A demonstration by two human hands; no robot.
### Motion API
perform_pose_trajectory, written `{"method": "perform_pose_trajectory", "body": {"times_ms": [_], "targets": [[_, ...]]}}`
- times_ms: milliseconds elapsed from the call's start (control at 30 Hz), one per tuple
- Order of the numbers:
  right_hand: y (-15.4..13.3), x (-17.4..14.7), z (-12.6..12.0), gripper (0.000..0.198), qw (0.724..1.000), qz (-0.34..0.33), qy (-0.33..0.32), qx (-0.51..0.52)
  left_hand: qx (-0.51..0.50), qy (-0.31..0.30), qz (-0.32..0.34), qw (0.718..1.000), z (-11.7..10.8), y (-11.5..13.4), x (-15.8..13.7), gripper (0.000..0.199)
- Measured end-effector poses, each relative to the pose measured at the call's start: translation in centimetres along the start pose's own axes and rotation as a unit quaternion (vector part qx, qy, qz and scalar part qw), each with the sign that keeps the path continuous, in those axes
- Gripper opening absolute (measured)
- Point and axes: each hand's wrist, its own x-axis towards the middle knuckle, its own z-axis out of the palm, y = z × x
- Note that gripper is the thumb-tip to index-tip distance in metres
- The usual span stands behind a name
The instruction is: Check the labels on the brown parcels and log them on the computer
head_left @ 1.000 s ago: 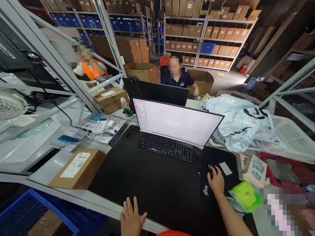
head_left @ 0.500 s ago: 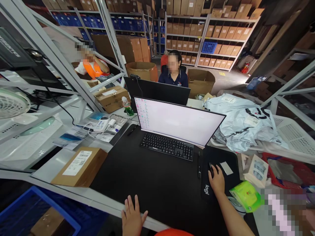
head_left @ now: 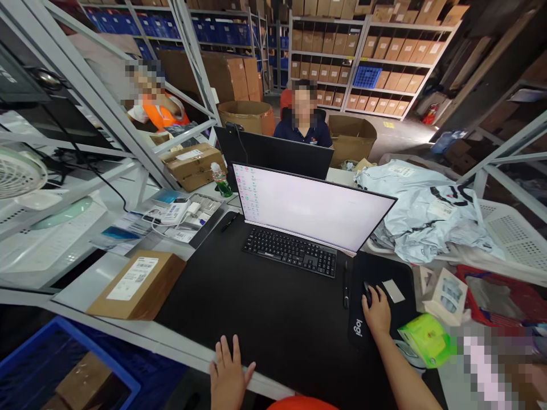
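Note:
My right hand (head_left: 378, 312) rests over a black computer mouse (head_left: 367, 293), its fingers curled round it on a black mouse pad (head_left: 361, 336) marked "logi". My left hand (head_left: 229, 367) lies flat with fingers spread at the near edge of the black desk mat (head_left: 256, 302), holding nothing. In front of me stands a monitor (head_left: 311, 208) showing a pale screen with small icons down its left side. Below the screen sits a black keyboard (head_left: 289, 252), touched by neither hand. A thin black pen-like object (head_left: 346, 290) lies between keyboard and mouse pad.
A labelled cardboard box (head_left: 139, 287) sits on the left, above a blue crate (head_left: 68, 341). Grey plastic mailing bags (head_left: 423, 208) fill a white basket (head_left: 508, 228) on the right. A green packet (head_left: 427, 339) lies beside my right forearm. A person (head_left: 303, 128) sits behind the monitors.
The view has shifted slightly. Both hands keep nearly the same places, the right one still on the mouse. The person opposite has changed head position a little.

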Motion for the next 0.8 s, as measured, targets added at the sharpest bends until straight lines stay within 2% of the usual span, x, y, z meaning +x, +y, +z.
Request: {"method": "perform_pose_trajectory", "body": {"times_ms": [200, 467, 667, 800], "targets": [[0.03, 0.09, 0.02, 0.050, 1.000, 0.002, -0.011, 0.023, 0.031, 0.004, -0.001, 1.000, -0.53, 0.15, -0.08, 0.069], [-0.26, 0.09, -0.62, 0.045, 1.000, -0.004, 0.003, -0.016, 0.057, 0.021, -0.014, 0.998, -0.08, 0.09, -0.20, 0.066], [-0.36, -0.10, -0.87, 0.041, 0.999, -0.027, 0.013, -0.040, 0.069, -0.003, -0.013, 0.998, -0.85, 0.30, -0.41, 0.065], [-0.09, -0.24, -0.39, 0.040, 0.999, -0.034, 0.011, -0.037, 0.038, -0.023, 0.010, 0.999, -0.88, -0.65, 0.43, 0.067]]}}
